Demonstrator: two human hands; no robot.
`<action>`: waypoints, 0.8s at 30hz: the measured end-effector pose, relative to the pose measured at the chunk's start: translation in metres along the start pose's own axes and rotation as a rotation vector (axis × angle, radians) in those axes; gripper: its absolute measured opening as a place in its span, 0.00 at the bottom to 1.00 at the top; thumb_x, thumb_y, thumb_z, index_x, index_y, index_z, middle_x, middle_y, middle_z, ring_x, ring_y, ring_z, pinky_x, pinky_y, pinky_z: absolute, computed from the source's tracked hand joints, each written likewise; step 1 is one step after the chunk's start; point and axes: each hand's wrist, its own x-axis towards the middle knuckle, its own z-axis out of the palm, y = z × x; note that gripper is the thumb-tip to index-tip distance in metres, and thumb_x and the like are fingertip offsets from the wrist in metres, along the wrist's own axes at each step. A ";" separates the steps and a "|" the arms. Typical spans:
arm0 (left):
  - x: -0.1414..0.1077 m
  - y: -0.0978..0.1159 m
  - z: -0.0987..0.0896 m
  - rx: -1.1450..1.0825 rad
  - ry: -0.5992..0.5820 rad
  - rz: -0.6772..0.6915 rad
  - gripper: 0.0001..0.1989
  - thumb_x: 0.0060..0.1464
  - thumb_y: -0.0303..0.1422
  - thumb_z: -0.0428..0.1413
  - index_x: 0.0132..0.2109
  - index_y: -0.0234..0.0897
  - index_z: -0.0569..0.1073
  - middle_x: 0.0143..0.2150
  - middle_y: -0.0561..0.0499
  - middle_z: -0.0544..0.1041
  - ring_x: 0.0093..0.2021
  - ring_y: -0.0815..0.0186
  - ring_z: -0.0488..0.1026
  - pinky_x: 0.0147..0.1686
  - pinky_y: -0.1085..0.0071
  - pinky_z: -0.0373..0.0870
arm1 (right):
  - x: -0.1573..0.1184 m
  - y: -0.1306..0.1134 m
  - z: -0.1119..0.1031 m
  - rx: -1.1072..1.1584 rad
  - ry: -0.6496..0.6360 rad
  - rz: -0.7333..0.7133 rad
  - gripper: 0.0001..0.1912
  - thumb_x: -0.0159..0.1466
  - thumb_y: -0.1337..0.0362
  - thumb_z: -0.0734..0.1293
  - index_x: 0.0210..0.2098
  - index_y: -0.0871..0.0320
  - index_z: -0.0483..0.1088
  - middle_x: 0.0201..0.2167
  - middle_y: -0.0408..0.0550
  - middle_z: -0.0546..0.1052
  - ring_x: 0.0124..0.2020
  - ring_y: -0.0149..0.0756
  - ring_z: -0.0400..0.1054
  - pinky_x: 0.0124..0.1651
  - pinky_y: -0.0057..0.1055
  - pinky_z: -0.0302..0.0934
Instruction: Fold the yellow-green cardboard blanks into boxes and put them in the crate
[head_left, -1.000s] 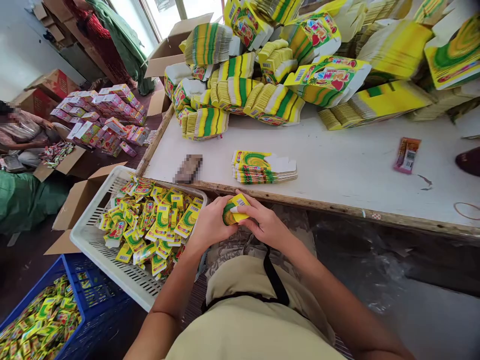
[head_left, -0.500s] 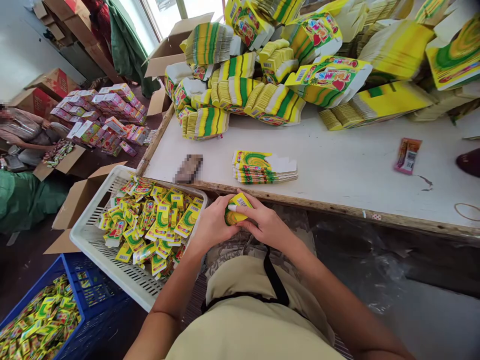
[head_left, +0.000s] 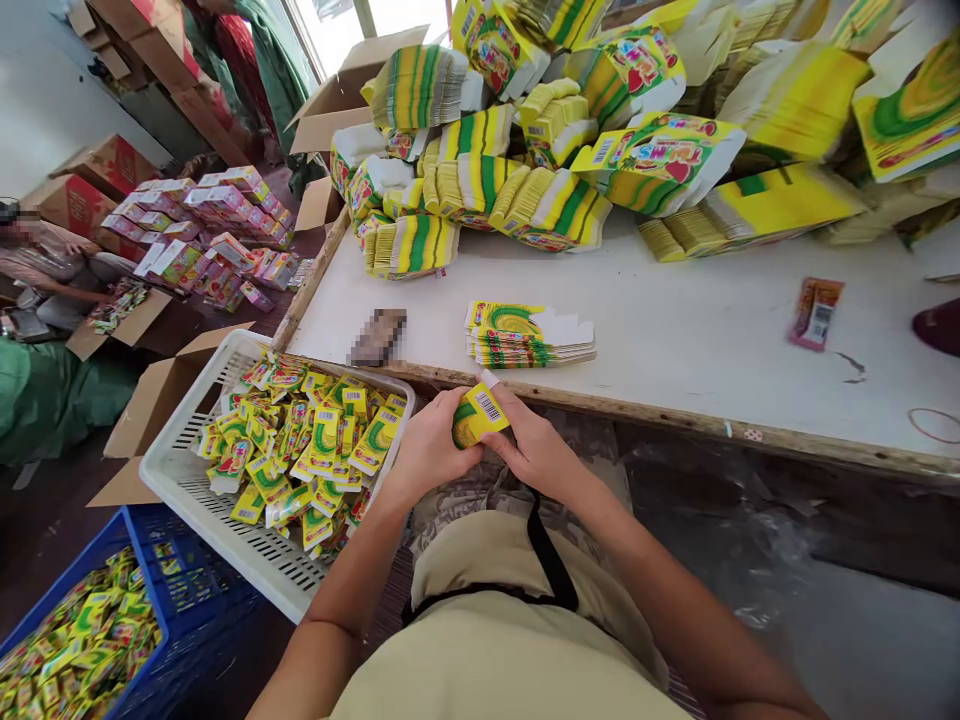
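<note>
Between my two hands is a small yellow and green carton (head_left: 477,414) with a barcode at its right end. My left hand (head_left: 429,447) grips its left side, the fingers curled around it. At the barcode end, my right hand (head_left: 529,437) pinches the carton between thumb and fingers; one fingertip has a white wrapping. Just beyond, a short stack of flat cartons (head_left: 510,335) with white flaps lies on the white table (head_left: 675,330). To the left of my hands, a white basket (head_left: 176,470) is full of similar small cartons (head_left: 322,450).
Large bundles of flat cartons (head_left: 555,205) pile up along the table's back. A small orange-pink packet (head_left: 816,313) lies at right, a blurred object (head_left: 380,337) at left. Below the basket stands a blue crate (head_left: 150,600) of cartons. Another person (head_left: 52,260) sits at far left beside stacked boxes.
My right thumb and fingers have shifted on the carton, so more of its face and barcode shows. In the background at upper left, a figure in green and red has moved.
</note>
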 end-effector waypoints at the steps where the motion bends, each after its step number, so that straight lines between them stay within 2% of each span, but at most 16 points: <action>1: 0.000 0.001 0.001 0.011 0.010 -0.006 0.31 0.45 0.30 0.60 0.58 0.37 0.64 0.54 0.44 0.74 0.52 0.55 0.73 0.51 0.62 0.71 | 0.001 0.000 0.001 -0.013 0.008 0.012 0.35 0.70 0.58 0.58 0.72 0.52 0.39 0.68 0.58 0.59 0.67 0.48 0.59 0.64 0.48 0.60; 6: -0.001 0.000 0.005 0.047 0.036 -0.042 0.31 0.45 0.31 0.59 0.58 0.35 0.65 0.54 0.43 0.74 0.52 0.54 0.73 0.50 0.62 0.71 | 0.003 0.000 0.005 -0.038 0.034 0.007 0.33 0.70 0.59 0.59 0.71 0.56 0.44 0.67 0.60 0.62 0.66 0.48 0.59 0.64 0.48 0.60; 16: -0.001 -0.002 0.005 -0.005 0.004 -0.044 0.31 0.45 0.31 0.60 0.58 0.36 0.65 0.55 0.44 0.74 0.52 0.55 0.73 0.51 0.62 0.70 | 0.003 -0.001 0.003 0.007 0.037 0.026 0.33 0.69 0.57 0.61 0.70 0.54 0.46 0.65 0.59 0.64 0.64 0.47 0.63 0.62 0.45 0.62; 20: -0.004 -0.009 0.001 -0.034 -0.004 -0.008 0.31 0.45 0.30 0.60 0.58 0.37 0.65 0.53 0.45 0.74 0.52 0.56 0.73 0.51 0.63 0.70 | 0.002 0.000 0.006 0.012 0.015 0.029 0.37 0.68 0.55 0.62 0.70 0.54 0.44 0.67 0.59 0.62 0.65 0.48 0.62 0.63 0.46 0.62; 24: -0.005 -0.018 -0.004 -0.018 0.091 -0.056 0.31 0.46 0.31 0.61 0.58 0.37 0.64 0.54 0.44 0.74 0.53 0.55 0.72 0.53 0.60 0.69 | 0.002 0.000 0.010 0.032 -0.002 0.028 0.39 0.67 0.52 0.63 0.71 0.54 0.43 0.66 0.60 0.62 0.65 0.49 0.61 0.63 0.47 0.61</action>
